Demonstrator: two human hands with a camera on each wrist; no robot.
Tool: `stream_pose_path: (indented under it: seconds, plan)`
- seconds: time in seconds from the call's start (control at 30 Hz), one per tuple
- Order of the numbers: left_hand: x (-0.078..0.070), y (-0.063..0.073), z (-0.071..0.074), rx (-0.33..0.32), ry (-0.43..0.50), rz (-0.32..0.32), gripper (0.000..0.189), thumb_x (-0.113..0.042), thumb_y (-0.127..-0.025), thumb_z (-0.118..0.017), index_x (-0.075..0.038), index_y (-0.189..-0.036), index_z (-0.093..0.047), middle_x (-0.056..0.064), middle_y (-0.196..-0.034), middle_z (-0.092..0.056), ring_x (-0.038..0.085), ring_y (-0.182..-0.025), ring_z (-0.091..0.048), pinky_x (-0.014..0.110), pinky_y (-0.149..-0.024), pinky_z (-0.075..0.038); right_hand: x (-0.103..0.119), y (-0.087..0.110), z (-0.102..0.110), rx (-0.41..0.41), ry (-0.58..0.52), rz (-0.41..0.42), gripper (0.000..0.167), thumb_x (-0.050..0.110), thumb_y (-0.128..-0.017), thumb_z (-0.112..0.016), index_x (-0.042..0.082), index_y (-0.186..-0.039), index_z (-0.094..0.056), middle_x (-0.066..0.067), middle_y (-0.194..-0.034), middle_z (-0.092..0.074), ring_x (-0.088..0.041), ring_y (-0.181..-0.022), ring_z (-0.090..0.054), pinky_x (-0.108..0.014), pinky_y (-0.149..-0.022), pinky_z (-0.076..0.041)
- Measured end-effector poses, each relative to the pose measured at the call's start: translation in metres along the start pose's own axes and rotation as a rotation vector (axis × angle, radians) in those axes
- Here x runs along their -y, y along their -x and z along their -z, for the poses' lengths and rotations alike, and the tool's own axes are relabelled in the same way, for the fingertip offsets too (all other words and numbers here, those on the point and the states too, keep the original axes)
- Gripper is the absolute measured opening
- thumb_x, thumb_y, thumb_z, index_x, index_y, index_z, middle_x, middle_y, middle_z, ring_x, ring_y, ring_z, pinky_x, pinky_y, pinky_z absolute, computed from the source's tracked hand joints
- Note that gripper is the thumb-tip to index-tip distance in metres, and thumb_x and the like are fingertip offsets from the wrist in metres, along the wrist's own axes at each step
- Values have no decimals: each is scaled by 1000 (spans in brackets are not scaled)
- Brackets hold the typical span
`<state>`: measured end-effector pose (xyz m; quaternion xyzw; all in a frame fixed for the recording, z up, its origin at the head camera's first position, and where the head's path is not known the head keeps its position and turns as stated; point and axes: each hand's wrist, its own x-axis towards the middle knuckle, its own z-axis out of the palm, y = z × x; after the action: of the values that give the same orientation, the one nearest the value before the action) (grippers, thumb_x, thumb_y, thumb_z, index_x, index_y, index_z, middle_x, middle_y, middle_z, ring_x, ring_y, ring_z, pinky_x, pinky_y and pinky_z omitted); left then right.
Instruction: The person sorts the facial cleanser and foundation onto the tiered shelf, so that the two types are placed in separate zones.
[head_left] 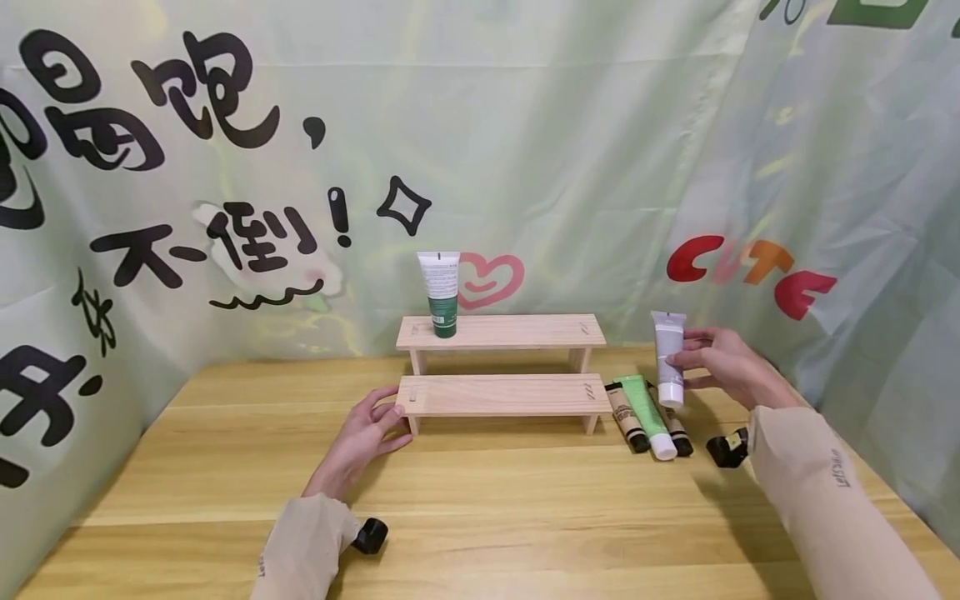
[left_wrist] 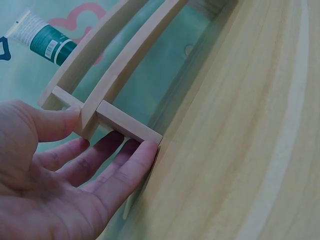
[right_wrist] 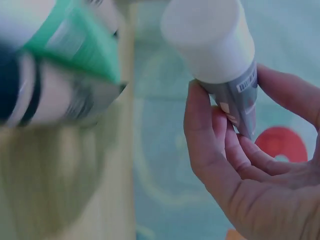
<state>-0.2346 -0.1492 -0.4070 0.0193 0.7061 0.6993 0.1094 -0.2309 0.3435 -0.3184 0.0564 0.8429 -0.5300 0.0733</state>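
A two-step wooden stand (head_left: 504, 395) sits on the table, with a green-and-white squeeze tube (head_left: 442, 293) upright on its upper step. My left hand (head_left: 367, 433) holds the lower step's left end; in the left wrist view the thumb touches the board's edge and the fingertips (left_wrist: 147, 150) lie against the leg. Off the stand's right side, my right hand (head_left: 723, 365) grips a pale lavender squeeze tube (head_left: 669, 354) between thumb and fingers, white cap down. That tube appears raised above a green tube (head_left: 647, 417) and beige tubes with black caps (head_left: 628, 418).
The wooden table (head_left: 510, 517) meets a printed cloth backdrop (head_left: 585, 183) behind the stand and at both sides. A black wrist camera (head_left: 727, 448) is strapped under the right sleeve, another black camera (head_left: 370, 536) under the left.
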Motion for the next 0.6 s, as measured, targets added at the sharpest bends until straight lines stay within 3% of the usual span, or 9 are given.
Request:
stream_pose_path:
  seconds: [0.43, 0.6]
  plan:
    - [-1, -1, 0, -5, -1, -2, 46, -2, -109, -43, 1, -154, -32, 31, -141, -49, 39, -122, -53, 45, -93, -57, 41, -11, -30, -62, -108, 82, 73, 9, -101, -61, -13, -154, -15, -26, -136, -40, -21, -100, -58, -40, -87, -60]
    - [0, 0, -1, -5, -4, -6, 46, -1, -108, -43, 1, -153, -33, 30, -139, -50, 36, -119, -55, 44, -93, -57, 50, -15, -38, -67, -154, 99, 74, 4, -100, -63, -11, -155, -16, -24, -136, -42, -21, -101, -57, -39, -85, -60]
